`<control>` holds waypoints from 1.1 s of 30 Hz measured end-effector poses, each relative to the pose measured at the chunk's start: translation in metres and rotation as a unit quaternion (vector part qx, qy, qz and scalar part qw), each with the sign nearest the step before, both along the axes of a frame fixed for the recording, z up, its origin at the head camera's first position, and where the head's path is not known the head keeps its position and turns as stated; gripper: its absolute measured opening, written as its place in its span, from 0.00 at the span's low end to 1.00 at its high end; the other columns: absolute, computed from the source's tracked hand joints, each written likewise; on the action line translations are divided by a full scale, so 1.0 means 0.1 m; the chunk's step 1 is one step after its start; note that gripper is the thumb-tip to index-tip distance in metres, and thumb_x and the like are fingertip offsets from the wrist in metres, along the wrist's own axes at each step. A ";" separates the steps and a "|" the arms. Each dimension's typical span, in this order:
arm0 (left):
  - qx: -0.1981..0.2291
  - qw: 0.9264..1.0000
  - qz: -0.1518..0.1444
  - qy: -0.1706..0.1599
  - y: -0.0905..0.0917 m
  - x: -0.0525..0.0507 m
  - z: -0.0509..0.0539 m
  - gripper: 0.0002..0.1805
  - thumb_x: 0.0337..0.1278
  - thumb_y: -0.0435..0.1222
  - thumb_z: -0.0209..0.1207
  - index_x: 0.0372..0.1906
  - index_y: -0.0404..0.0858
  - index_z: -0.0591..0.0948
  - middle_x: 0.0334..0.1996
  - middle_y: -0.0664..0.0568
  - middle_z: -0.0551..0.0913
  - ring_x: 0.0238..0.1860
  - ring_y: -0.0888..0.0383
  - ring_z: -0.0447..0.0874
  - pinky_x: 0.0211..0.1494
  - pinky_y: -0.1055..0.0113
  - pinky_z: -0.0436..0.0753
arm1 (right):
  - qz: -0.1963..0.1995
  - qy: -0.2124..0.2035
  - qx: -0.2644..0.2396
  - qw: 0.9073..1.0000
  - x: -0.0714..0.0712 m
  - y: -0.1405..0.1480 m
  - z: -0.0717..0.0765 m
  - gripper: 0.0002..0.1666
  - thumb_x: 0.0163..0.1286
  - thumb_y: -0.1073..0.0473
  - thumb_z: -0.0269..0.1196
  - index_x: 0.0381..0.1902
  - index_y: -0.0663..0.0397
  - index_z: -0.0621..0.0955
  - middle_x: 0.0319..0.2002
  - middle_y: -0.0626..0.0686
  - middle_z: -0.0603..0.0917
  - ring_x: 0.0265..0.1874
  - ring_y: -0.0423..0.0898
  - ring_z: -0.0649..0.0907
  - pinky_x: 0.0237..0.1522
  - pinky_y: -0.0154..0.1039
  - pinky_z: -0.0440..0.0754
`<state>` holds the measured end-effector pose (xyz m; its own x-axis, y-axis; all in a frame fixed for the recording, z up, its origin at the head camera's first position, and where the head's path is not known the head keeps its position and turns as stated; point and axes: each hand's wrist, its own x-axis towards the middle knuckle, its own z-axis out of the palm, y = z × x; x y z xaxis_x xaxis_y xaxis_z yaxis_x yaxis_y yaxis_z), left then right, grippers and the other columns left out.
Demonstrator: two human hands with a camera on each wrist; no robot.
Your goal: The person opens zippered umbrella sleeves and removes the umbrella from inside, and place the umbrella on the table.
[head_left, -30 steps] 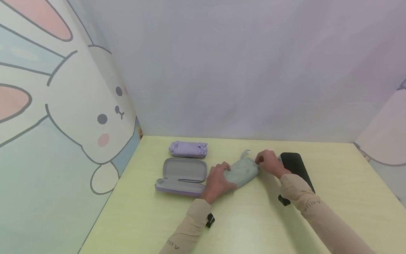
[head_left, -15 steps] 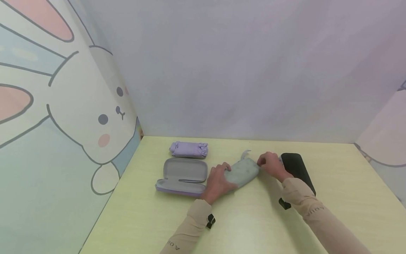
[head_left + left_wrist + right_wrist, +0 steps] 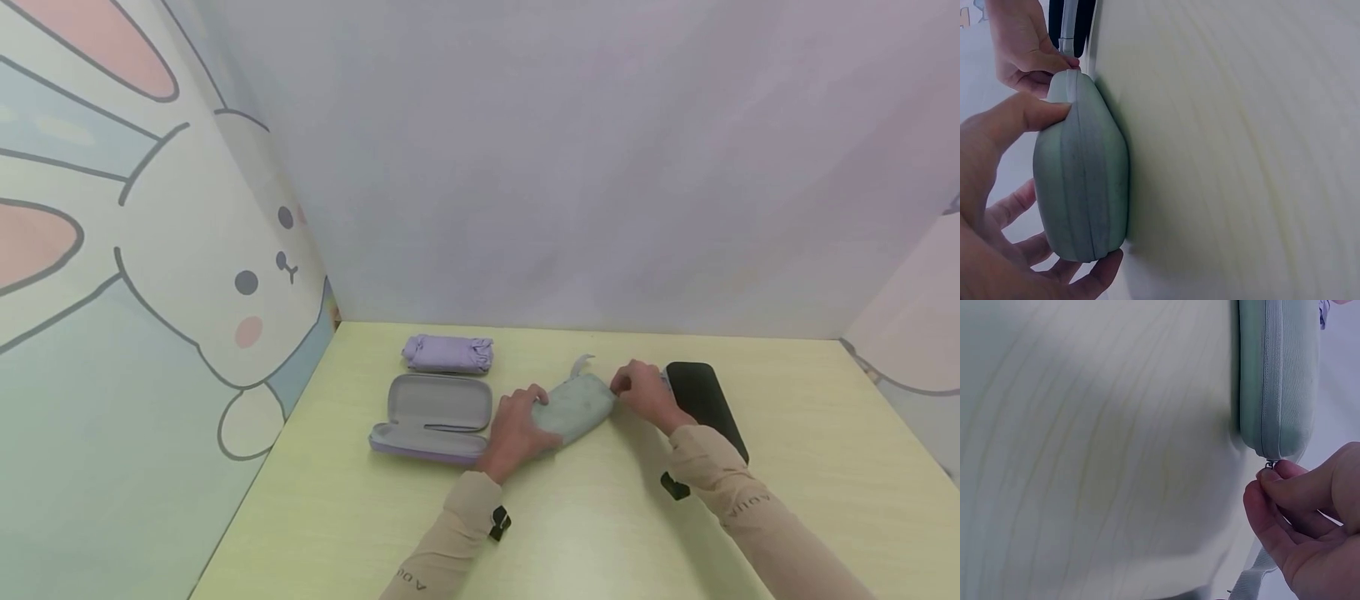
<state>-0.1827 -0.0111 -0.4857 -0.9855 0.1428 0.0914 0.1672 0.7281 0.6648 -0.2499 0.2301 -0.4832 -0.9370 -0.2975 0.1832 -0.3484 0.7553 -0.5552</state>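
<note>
The green case (image 3: 574,410) lies on the bench (image 3: 300,517), about midway between the left and right edges and nearer the far edge than the near one. It sits slantwise, its right end pointing towards the far right corner. The left hand (image 3: 517,429) holds its left end, thumb against the side by the zip (image 3: 1082,162) and the other fingers curled round it. The right hand (image 3: 643,393) is at the opposite end, with thumb and finger pinching the small metal zip pull (image 3: 1270,465). The zip is closed along the stretches that show. A pale strap (image 3: 580,364) sticks up from the side of the case facing the far edge.

Towards the left edge, just beside the left hand, an open case (image 3: 440,402) shows its grey lining and purple outside; whether the hand touches it cannot be told. Behind it, close to the far edge and near the far left corner, lies a purple bundle (image 3: 448,354). On the other side, a black case (image 3: 701,400) lies between the right hand and the right edge, partly hidden by the right sleeve (image 3: 708,458).
</note>
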 end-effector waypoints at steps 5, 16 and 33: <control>-0.003 1.000 0.004 0.004 0.00 0.02 -0.01 0.29 0.26 0.42 0.74 0.43 0.46 0.76 0.42 0.53 0.78 0.38 0.55 0.68 0.38 0.67 0.71 | -0.006 0.009 0.004 1.000 0.04 0.01 -0.04 0.10 0.45 0.78 0.59 0.23 0.62 0.83 0.25 0.54 0.78 0.25 0.47 0.77 0.29 0.43 0.76; -0.015 1.000 0.014 0.013 0.02 0.04 -0.01 0.29 0.27 0.44 0.73 0.44 0.46 0.76 0.43 0.53 0.78 0.39 0.55 0.69 0.39 0.66 0.71 | -0.020 0.036 -0.003 0.999 0.10 0.01 -0.07 0.12 0.45 0.77 0.58 0.22 0.60 0.84 0.23 0.52 0.84 0.25 0.47 0.80 0.32 0.45 0.77; -0.027 0.999 0.022 0.031 0.05 0.07 -0.03 0.30 0.28 0.46 0.74 0.45 0.47 0.76 0.42 0.53 0.78 0.38 0.55 0.68 0.38 0.67 0.71 | -0.072 0.056 -0.028 0.995 0.24 -0.01 -0.11 0.07 0.46 0.74 0.63 0.23 0.60 0.84 0.22 0.55 0.82 0.24 0.46 0.77 0.31 0.44 0.74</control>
